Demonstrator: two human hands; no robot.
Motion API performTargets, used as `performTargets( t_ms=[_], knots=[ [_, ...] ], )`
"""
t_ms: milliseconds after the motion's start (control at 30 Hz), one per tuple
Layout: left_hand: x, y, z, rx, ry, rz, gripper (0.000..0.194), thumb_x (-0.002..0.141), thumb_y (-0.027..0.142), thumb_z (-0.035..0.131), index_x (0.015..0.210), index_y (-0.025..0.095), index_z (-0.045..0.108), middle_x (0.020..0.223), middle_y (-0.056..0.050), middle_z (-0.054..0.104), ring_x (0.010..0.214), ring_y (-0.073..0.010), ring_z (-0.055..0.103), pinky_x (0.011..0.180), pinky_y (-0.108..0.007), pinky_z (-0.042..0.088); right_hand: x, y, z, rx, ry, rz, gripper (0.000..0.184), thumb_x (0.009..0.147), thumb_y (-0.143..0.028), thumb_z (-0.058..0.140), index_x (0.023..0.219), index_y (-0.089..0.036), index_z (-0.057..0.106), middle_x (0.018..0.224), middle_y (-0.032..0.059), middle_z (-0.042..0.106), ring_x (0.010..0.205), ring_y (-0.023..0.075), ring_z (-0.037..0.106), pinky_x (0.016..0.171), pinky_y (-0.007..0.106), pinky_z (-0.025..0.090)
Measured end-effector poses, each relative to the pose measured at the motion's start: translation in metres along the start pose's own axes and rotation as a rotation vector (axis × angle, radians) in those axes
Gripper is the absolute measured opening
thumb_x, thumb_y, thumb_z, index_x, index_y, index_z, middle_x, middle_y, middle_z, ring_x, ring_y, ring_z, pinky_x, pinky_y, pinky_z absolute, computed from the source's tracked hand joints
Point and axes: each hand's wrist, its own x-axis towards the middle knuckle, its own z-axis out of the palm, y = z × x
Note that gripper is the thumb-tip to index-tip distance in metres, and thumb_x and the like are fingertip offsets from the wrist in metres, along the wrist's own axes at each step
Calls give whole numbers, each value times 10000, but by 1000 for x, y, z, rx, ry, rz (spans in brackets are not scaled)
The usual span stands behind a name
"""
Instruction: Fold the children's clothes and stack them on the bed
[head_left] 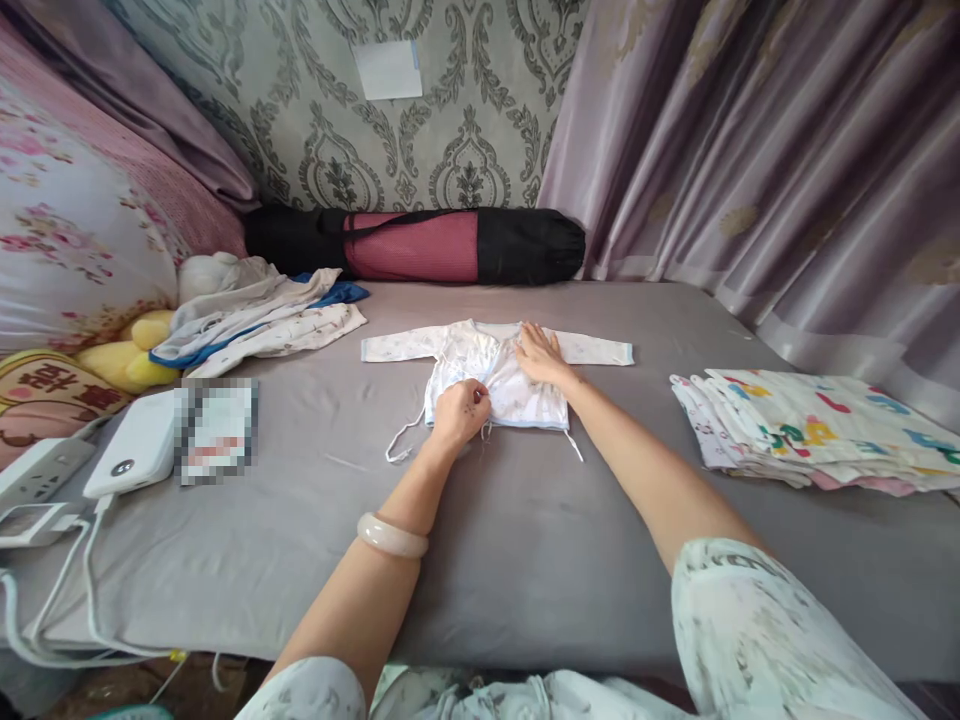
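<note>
A small white baby shirt (525, 385) with long sleeves lies spread flat on the grey bed sheet (525, 520), its ties trailing toward me. My left hand (459, 412) is closed, pinching the fabric at the shirt's lower left front. My right hand (538, 352) lies flat with fingers stretched out, pressing on the shirt's chest near the collar. A pale bangle sits on my left wrist.
A folded stack of colourful patterned cloths (817, 430) lies at the right. A heap of unfolded clothes (262, 315) and soft toys (135, 355) are at the left, with a power bank (135, 445), cables and a power strip. A rolled mat bag (420, 243) lies against the wall.
</note>
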Motion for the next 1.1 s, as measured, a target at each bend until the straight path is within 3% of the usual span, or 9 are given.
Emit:
performTargets(
  t_ms=[100, 267, 500, 667, 800, 967, 1100],
  knots=[
    [-1, -1, 0, 7, 5, 18, 213, 837, 275, 562, 963, 197, 716, 803, -31, 697, 776, -182, 628, 718, -257, 429, -41, -14, 8, -2, -86, -37, 671, 997, -441, 161, 1543, -51, 161, 1620, 146, 88, 1492, 247, 39, 1196, 447, 57],
    [-2, -5, 3, 66, 18, 123, 295, 904, 334, 516, 1119, 243, 696, 824, -33, 682, 799, -179, 628, 754, -253, 434, -89, -29, 17, -64, -45, -92, 630, 1000, -481, 164, 1538, -164, 248, 1623, 124, 103, 1488, 295, 54, 1172, 540, 64],
    [-5, -7, 2, 170, 29, 159, 337, 905, 346, 514, 1182, 249, 678, 874, -58, 670, 880, -205, 628, 815, -274, 437, -109, -9, 11, -140, -16, 19, 668, 992, -428, 194, 1531, -34, 213, 1611, 155, 132, 1488, 263, 83, 1195, 455, 71],
    [-2, -10, 4, 165, 20, 134, 330, 871, 323, 544, 1163, 248, 679, 882, -45, 676, 896, -202, 626, 829, -273, 443, -124, 12, 6, -159, -29, 29, 647, 985, -396, 168, 1539, -63, 206, 1615, 109, 143, 1485, 235, 116, 1198, 445, 94],
    [1, -11, 4, 110, 0, 121, 333, 852, 340, 571, 1146, 231, 681, 883, -37, 686, 875, -196, 629, 807, -271, 453, -132, 24, 2, -170, -38, 50, 639, 979, -377, 193, 1532, -58, 218, 1606, 133, 177, 1480, 235, 150, 1198, 423, 116],
    [-2, -5, -22, -32, -93, 35, 356, 856, 326, 549, 1159, 179, 665, 860, -37, 712, 773, -169, 646, 735, -243, 463, -140, 33, 0, -169, -12, 96, 632, 983, -391, 239, 1506, -38, 258, 1592, 167, 220, 1471, 263, 177, 1187, 427, 147],
    [-7, -16, -56, 77, -2, -88, 299, 855, 348, 527, 1041, 200, 708, 911, -52, 728, 861, -208, 658, 763, -268, 453, -148, 35, -3, -145, 108, 106, 517, 953, -411, 376, 1352, -99, 477, 1486, 176, 411, 1365, 278, 373, 1114, 400, 285]
  ],
)
